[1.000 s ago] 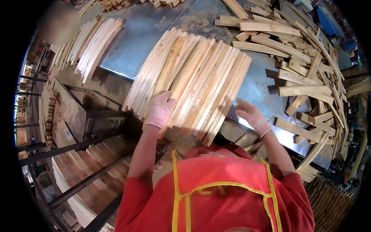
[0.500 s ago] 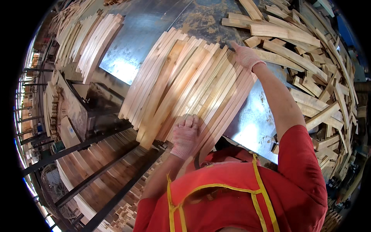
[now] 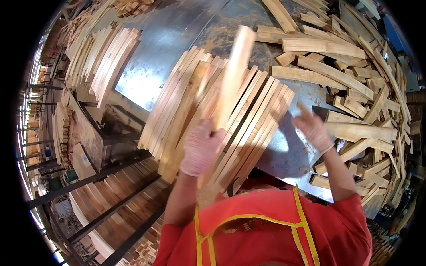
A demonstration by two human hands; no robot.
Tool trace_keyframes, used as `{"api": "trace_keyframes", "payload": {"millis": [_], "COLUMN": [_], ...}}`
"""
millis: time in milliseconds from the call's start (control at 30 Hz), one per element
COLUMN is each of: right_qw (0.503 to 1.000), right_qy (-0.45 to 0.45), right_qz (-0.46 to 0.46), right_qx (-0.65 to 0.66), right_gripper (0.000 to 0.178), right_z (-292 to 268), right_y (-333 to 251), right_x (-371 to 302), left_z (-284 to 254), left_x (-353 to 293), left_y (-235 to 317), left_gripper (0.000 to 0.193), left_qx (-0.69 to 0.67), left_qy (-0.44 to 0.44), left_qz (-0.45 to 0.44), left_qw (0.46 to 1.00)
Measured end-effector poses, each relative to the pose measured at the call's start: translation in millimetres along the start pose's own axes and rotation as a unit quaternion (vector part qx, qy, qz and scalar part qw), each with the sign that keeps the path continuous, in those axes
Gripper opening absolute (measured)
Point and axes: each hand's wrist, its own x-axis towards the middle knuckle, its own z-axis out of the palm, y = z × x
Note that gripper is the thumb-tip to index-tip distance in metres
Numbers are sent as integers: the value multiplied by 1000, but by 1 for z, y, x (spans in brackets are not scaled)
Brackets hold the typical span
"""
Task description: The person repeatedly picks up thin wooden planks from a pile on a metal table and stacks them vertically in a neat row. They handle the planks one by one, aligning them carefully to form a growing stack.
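My left hand [image 3: 202, 148], in a pale knitted glove, is closed around a wooden board [image 3: 235, 66]. This board is tilted up above a row of similar boards [image 3: 262, 128], which lie side by side on the metal table. Its lower end passes by my hand toward my chest. To the right of the row, over the bare metal, my right hand [image 3: 313, 131] is apart from the boards. Motion blurs it, but its fingers look stretched out and nothing shows in them. Narrow dark gaps run between some boards on the right side of the row.
A heap of loose wooden offcuts [image 3: 337, 80] covers the right side of the metal table [image 3: 151, 62]. Another row of boards [image 3: 113, 60] lies at the far left. Dark metal bars [image 3: 97, 177] cross above stacked boards [image 3: 117, 190] at the lower left, beside a fan [image 3: 73, 217].
My left hand has taken hold of a board and raised it off the row. My right hand has left the row's far right end and moved nearer and to the right. Gaps have opened between boards.
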Motion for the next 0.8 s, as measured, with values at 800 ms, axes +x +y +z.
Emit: {"api": "trace_keyframes", "payload": {"millis": [800], "right_qw": [967], "right_qy": [-126], "right_qz": [158], "right_qx": [157], "right_gripper": [66], "right_z": [175], "right_y": [-63], "right_x": [56], "left_z": [-166], "left_x": [116], "left_y": [-252], "left_gripper": [70], "left_qx": [257], "left_qy": [116], "left_qz": [-199], "left_qw": [939]}}
